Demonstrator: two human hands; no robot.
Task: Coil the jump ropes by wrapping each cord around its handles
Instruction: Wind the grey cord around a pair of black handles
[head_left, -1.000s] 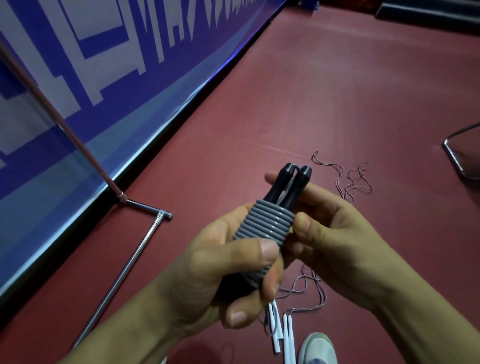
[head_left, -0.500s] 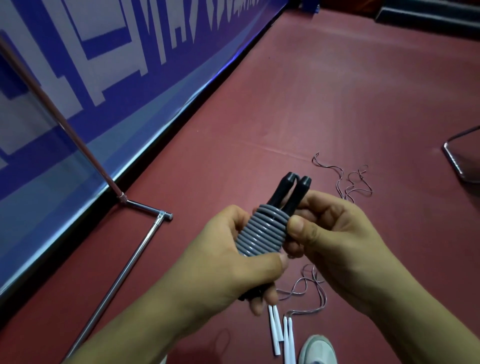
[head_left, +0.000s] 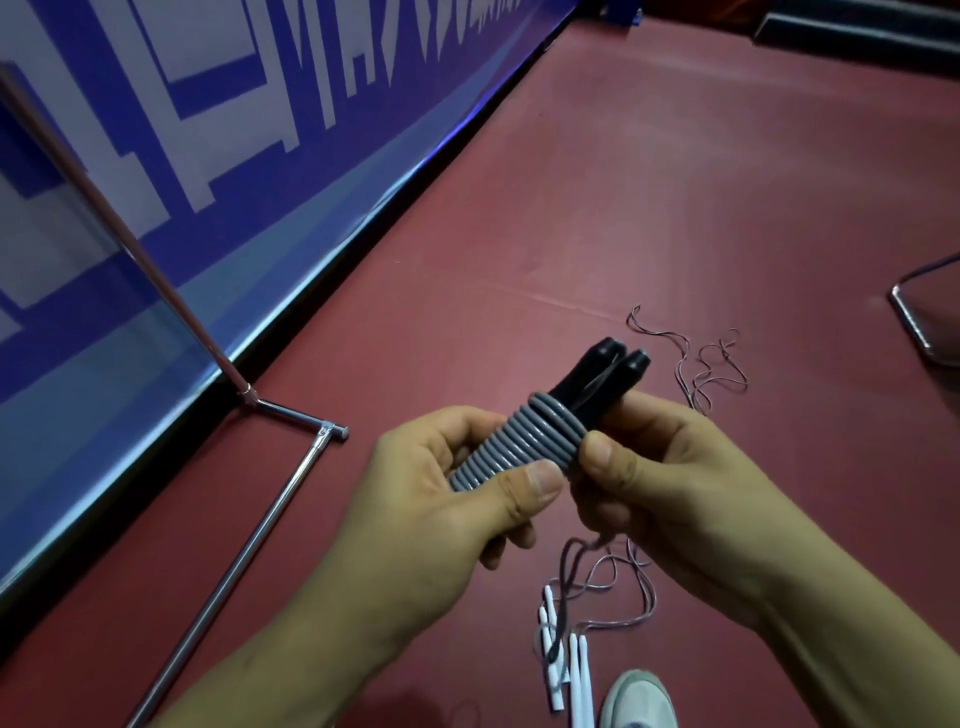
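Grey cord (head_left: 524, 441) is wound in tight turns round two black handles (head_left: 615, 371), held above the red floor (head_left: 623, 208) — long axis slanting lower left to upper right, tips pointing away. Left hand (head_left: 431, 519) grips the coil, thumb across it; right hand (head_left: 670, 483) pinches the top turns. White-handled ropes (head_left: 576, 670) lie beneath.

Floor (head_left: 675, 182) ahead of the held rope (head_left: 519, 447) is open, hemmed left by banner (head_left: 260, 130) and metal stand (head_left: 254, 540), far right by possibly a chair frame (head_left: 911, 325), with loose cords (head_left: 698, 382), white handles (head_left: 574, 670) and shoe (head_left: 639, 696) underneath.
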